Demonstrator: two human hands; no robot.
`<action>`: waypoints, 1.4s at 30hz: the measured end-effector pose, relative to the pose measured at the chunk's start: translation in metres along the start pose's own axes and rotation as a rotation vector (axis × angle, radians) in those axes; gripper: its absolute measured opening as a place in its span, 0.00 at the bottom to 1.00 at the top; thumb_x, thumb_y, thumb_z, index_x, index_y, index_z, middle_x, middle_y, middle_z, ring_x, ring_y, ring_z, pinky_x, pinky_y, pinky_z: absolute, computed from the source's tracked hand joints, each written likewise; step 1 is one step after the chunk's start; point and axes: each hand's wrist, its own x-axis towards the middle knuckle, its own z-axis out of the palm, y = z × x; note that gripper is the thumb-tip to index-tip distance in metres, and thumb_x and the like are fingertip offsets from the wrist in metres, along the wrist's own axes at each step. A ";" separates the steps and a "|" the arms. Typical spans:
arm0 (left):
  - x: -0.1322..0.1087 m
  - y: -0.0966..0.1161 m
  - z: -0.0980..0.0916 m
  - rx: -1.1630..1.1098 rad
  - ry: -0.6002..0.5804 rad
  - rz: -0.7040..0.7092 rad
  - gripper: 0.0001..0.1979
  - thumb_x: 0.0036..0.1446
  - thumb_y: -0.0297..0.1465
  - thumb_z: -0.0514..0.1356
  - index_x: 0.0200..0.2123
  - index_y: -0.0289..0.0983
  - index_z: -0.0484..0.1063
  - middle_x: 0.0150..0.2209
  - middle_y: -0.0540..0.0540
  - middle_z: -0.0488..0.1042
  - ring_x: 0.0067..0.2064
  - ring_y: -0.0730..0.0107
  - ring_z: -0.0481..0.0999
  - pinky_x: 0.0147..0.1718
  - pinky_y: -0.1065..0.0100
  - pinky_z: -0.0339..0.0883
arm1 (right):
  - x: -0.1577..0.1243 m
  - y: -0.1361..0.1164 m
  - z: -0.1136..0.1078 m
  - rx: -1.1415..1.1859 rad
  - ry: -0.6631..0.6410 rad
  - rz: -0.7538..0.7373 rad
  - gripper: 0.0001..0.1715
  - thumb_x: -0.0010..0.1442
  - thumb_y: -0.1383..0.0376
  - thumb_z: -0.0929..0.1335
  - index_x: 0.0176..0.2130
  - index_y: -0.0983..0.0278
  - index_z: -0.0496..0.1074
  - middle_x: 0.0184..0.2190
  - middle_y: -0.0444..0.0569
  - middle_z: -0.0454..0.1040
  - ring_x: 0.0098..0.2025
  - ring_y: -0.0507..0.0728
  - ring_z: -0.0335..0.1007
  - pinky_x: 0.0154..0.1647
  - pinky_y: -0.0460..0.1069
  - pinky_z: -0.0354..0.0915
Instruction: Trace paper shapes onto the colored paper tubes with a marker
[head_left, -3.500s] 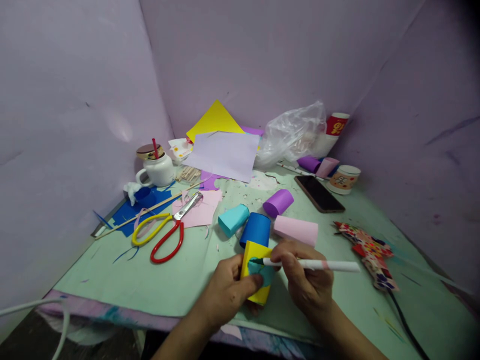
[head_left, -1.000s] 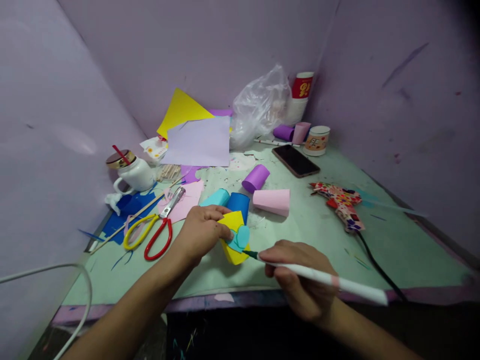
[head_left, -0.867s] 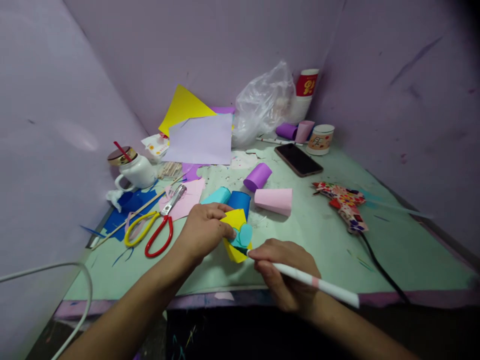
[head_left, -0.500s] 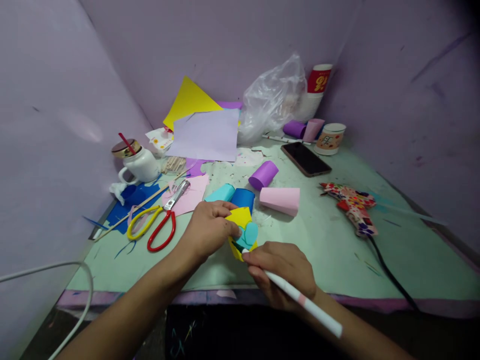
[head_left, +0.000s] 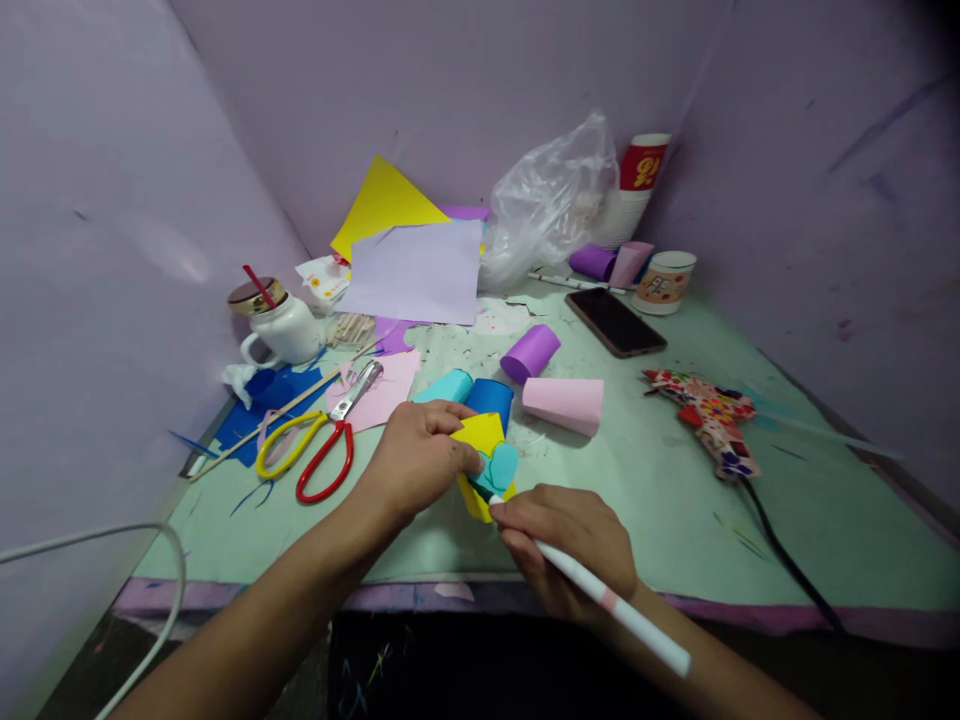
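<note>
Pinched in my left hand is a yellow piece of paper with light-blue rounded paper shapes on its face. My thumb presses on the light-blue shapes. My right hand grips a white marker with a pink band, its tip against a dark patch on the lower part of the paper. Just beyond my left fingers lie a blue paper roll and a turquoise paper roll. A purple roll and a pale pink roll rest farther right.
Scissors lie left on paper scraps, near a lidded white mug. Behind are paper sheets, a plastic bag and stacked paper cups. A phone and a patterned glue gun with a cord lie right.
The marker tip has shifted very slightly right along the dark patch. Both hands keep their grip, and the whole view has moved a little.
</note>
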 end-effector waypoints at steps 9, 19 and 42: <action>0.000 -0.002 -0.002 -0.007 0.002 0.016 0.06 0.30 0.20 0.62 0.14 0.35 0.78 0.40 0.41 0.78 0.42 0.55 0.72 0.40 0.63 0.65 | 0.000 -0.001 -0.001 -0.024 -0.007 0.010 0.10 0.58 0.73 0.64 0.40 0.62 0.69 0.23 0.47 0.77 0.20 0.52 0.71 0.20 0.46 0.64; 0.001 0.000 -0.006 -0.004 0.015 0.013 0.07 0.29 0.22 0.61 0.14 0.37 0.78 0.36 0.45 0.78 0.41 0.56 0.73 0.40 0.63 0.66 | -0.006 0.000 0.002 -0.030 0.020 0.006 0.08 0.60 0.72 0.63 0.39 0.64 0.69 0.24 0.45 0.77 0.21 0.51 0.70 0.22 0.45 0.63; 0.006 -0.006 -0.016 -0.117 0.092 -0.011 0.07 0.24 0.24 0.64 0.14 0.39 0.78 0.33 0.45 0.78 0.38 0.54 0.73 0.39 0.59 0.66 | -0.013 0.001 -0.005 -0.002 0.101 0.201 0.08 0.59 0.72 0.63 0.35 0.62 0.71 0.22 0.44 0.74 0.21 0.51 0.69 0.20 0.46 0.61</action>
